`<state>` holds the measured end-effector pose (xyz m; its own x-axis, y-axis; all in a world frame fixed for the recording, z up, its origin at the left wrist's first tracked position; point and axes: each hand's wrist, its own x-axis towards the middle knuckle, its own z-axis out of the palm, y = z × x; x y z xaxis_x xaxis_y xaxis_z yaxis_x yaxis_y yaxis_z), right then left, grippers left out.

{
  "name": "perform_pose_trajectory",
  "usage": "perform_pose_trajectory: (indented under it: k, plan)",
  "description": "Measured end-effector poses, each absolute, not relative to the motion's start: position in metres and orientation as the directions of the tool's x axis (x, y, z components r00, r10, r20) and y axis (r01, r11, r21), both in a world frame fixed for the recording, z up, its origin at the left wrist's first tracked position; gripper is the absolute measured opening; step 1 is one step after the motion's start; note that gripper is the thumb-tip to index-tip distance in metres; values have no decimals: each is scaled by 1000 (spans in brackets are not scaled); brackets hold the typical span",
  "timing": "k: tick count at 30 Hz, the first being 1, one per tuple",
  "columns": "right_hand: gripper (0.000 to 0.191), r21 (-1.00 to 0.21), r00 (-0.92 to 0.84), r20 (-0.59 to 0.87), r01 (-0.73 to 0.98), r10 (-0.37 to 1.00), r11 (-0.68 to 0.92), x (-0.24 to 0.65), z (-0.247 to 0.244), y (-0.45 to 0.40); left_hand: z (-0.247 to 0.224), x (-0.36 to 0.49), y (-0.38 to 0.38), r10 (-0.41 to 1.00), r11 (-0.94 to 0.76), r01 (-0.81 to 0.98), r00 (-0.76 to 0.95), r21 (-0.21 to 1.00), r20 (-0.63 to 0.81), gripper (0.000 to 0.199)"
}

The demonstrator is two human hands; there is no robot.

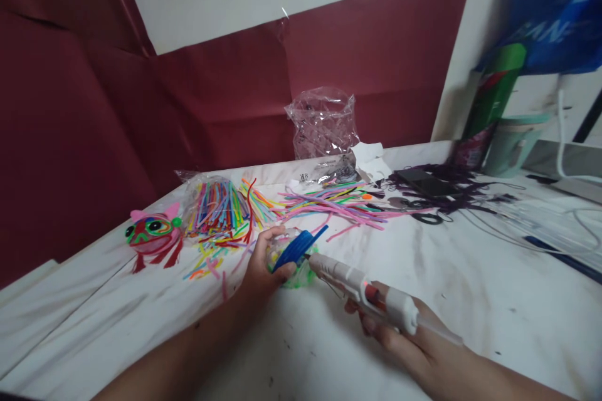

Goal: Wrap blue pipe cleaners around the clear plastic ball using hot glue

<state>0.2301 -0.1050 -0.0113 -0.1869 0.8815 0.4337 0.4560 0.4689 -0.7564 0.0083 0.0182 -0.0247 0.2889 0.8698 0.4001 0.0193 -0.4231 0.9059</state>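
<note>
My left hand [267,266] is closed round a clear, rounded craft piece [301,277] with green and yellow bits on it. Blue pipe cleaners [294,250] lie side by side across its top, and one blue end sticks out to the upper right. My left thumb presses near their lower edge. In my right hand [392,329] is a white hot glue gun [350,279], a glue stick showing at its rear. Its nozzle points left at the blue strips, close to them; whether it touches cannot be made out.
A pink and red pipe-cleaner animal [153,235] stands at the left. Behind my hands lie a bag of coloured pipe cleaners [216,207], loose strips [338,203] and scissors [427,218]. Cables [498,241], a pale green mug [510,147] and dark purple strands [451,182] occupy the right.
</note>
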Motion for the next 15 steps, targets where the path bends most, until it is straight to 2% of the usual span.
perform_pose_trajectory:
  k: [9, 15]
  plan:
    - [18, -741, -223, 419, 477, 880, 473, 230, -8, -108, -23, 8, 17, 857, -454, 36, 292, 890, 425, 64]
    - [22, -760, -168, 391, 497, 905, 420, 232, -14, -107, -25, 7, 17, 862, -424, 10, 310, 905, 401, 67]
